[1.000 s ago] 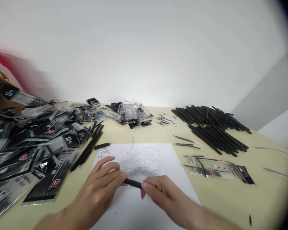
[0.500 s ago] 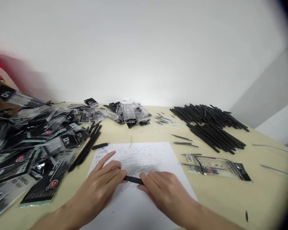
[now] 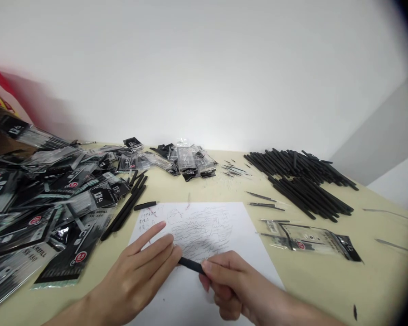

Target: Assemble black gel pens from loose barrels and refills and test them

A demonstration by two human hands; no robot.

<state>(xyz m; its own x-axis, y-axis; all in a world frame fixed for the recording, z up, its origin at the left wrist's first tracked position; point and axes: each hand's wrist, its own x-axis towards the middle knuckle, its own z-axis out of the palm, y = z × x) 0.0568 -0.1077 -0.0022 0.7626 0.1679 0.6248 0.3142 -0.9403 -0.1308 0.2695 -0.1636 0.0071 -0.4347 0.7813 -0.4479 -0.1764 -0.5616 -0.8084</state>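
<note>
My right hand (image 3: 233, 285) grips a short black tube (image 3: 191, 266), likely a pen barrel, between thumb and fingers, and the tube points left over the paper. My left hand (image 3: 136, 274) lies next to the tube's far end, fingers spread, with the index finger raised. I cannot tell whether its fingertips touch the tube. Both hands rest over a white sheet of paper (image 3: 187, 294) covered in dense pen scribbles. Another black tube (image 3: 144, 205) lies just beyond the sheet's top left corner.
Heaped black-and-silver refill packets (image 3: 44, 199) fill the table's left side. More packets (image 3: 187, 160) lie at the back, beside a pile of black tubes (image 3: 299, 176). Thin refills (image 3: 261, 197) and one packet (image 3: 309, 237) lie on the right.
My left fingers have spread and drawn back from the tube. My right hand has turned, and the tube now slants down to the right. The view has shifted slightly.
</note>
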